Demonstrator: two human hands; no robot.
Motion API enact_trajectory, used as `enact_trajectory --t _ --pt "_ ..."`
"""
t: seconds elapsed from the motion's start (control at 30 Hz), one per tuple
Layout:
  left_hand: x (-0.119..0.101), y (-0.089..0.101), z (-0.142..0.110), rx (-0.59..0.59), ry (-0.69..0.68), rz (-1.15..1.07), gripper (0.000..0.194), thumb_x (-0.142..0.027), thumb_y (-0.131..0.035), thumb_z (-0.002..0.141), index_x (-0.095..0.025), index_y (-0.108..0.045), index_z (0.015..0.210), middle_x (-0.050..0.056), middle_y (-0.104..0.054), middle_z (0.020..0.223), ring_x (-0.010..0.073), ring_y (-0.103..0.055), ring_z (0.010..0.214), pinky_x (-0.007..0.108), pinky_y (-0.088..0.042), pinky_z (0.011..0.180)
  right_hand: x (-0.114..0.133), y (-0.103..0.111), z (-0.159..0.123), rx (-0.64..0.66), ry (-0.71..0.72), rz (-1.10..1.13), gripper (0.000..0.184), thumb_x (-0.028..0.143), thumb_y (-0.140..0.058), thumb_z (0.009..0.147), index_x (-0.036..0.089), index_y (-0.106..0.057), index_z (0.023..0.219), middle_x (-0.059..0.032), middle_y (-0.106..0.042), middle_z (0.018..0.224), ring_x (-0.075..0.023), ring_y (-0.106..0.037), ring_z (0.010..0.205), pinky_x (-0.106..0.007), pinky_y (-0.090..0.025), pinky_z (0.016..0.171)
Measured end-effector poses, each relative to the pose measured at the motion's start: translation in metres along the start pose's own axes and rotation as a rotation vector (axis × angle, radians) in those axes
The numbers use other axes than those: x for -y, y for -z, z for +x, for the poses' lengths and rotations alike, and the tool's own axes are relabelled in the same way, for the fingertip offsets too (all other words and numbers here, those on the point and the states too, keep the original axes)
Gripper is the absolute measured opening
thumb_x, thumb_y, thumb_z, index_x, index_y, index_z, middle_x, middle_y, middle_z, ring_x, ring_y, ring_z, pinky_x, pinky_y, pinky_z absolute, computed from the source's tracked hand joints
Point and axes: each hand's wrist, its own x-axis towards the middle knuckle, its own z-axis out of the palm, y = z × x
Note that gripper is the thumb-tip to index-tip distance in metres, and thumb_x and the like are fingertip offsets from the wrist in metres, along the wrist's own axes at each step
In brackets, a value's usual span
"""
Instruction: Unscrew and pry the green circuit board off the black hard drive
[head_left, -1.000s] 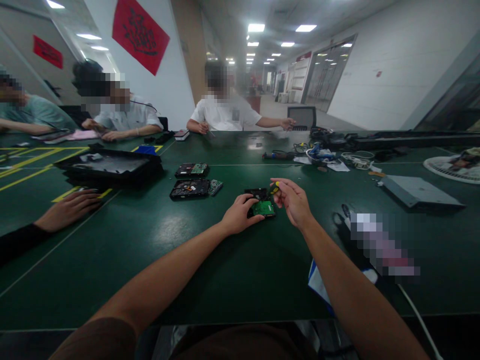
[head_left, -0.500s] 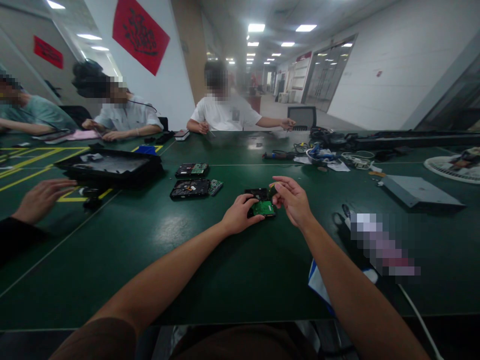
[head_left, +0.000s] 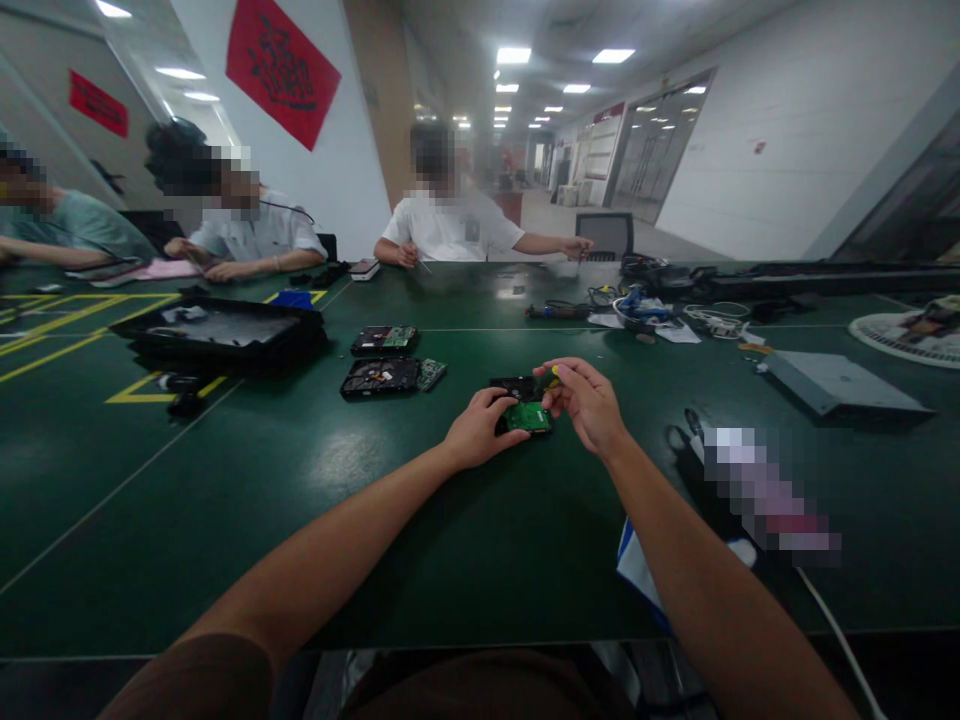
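Observation:
On the green table in front of me lies a hard drive (head_left: pixel 529 417) with its green circuit board facing up. The fingers and thumb of my left hand (head_left: pixel 480 430) are closed around its left side. My right hand (head_left: pixel 589 405) pinches a small screwdriver (head_left: pixel 555 376), its handle dark with yellow, over the right part of the drive. The fingers hide most of the tool, and I cannot tell whether its tip touches the board. Just behind the board is a black drive part (head_left: pixel 514 386), partly covered by my left fingers.
Two opened hard drives (head_left: pixel 380 378) (head_left: pixel 384 340) and a loose circuit board (head_left: pixel 432 374) lie to the left. Further left stands a black tray-like housing (head_left: pixel 225 330). Cables (head_left: pixel 649 305), a grey metal box (head_left: pixel 844 382) and a white-blue packet (head_left: pixel 641 570) are on the right. Several people sit opposite.
My right hand has turned slightly, and the yellow of the screwdriver handle now shows. Another person's hand at the left has gone from view. My left hand stays put.

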Motion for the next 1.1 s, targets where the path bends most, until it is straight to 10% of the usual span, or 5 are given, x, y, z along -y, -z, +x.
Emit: enact_trajectory --t 0.27,0.53,0.83,1.1 --pt "-0.0007 0.0009 -0.0001 -0.004 -0.001 -0.007 0.064 -0.061 -0.07 0.085 -0.025 -0.057 0.137 0.013 -0.05 0.143 0.0336 -0.045 0.138 0.053 -0.045 0.113 -0.0015 0.0006 0.0001 -0.043 0.004 -0.052 0.031 0.042 -0.073 0.088 0.022 -0.072 0.112 0.0032 -0.06 0.067 -0.01 -0.055 0.055 -0.021 -0.039 0.045" --pt "-0.0021 0.0032 -0.0002 0.004 0.005 -0.025 0.063 -0.059 -0.072 0.084 -0.026 -0.057 0.136 0.013 -0.049 0.144 0.0335 -0.045 0.138 0.054 -0.046 0.113 -0.0002 -0.0005 -0.0002 -0.005 -0.011 -0.011 0.033 0.052 -0.071 0.087 0.023 -0.068 0.102 -0.0064 -0.072 0.111 -0.014 -0.067 0.068 -0.026 -0.049 0.052" --pt "-0.0008 0.0002 0.0003 -0.008 0.001 -0.021 0.063 -0.058 -0.073 0.084 -0.027 -0.057 0.136 0.012 -0.05 0.143 0.0324 -0.046 0.137 0.051 -0.045 0.114 -0.0049 0.002 0.0008 -0.031 0.01 -0.086 0.033 0.047 -0.073 0.087 0.023 -0.071 0.109 0.0018 -0.063 0.071 -0.0118 -0.059 0.059 -0.023 -0.043 0.049" --pt "-0.0027 0.0029 -0.0002 0.001 0.0 -0.017 0.065 -0.059 -0.072 0.084 -0.026 -0.057 0.137 0.012 -0.05 0.143 0.0325 -0.046 0.138 0.051 -0.045 0.114 -0.0069 0.0004 0.0009 -0.049 0.034 -0.088 0.033 0.046 -0.081 0.08 0.021 -0.068 0.097 -0.0012 -0.069 0.085 -0.012 -0.063 0.061 -0.024 -0.046 0.049"
